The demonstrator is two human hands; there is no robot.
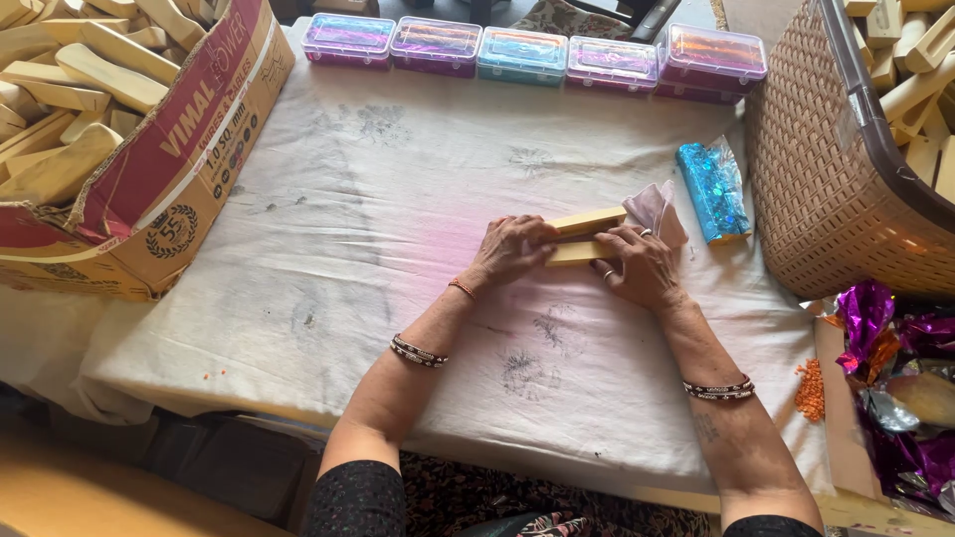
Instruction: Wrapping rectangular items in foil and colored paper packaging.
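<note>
Both the left hand (512, 249) and right hand (637, 264) close around two pale wooden blocks (587, 237), seemingly light, stiff and smooth, best gripped along their long flat sides.

Home craft workshop, wooden-block cartons (80, 89), bead boxes (522, 52)

A cardboard box (169, 189) of wooden pieces sits far left. Five plastic cases (527, 50) line the far edge. A woven basket (826, 189) stands right, beside a blue glittery packet (712, 191).
</note>
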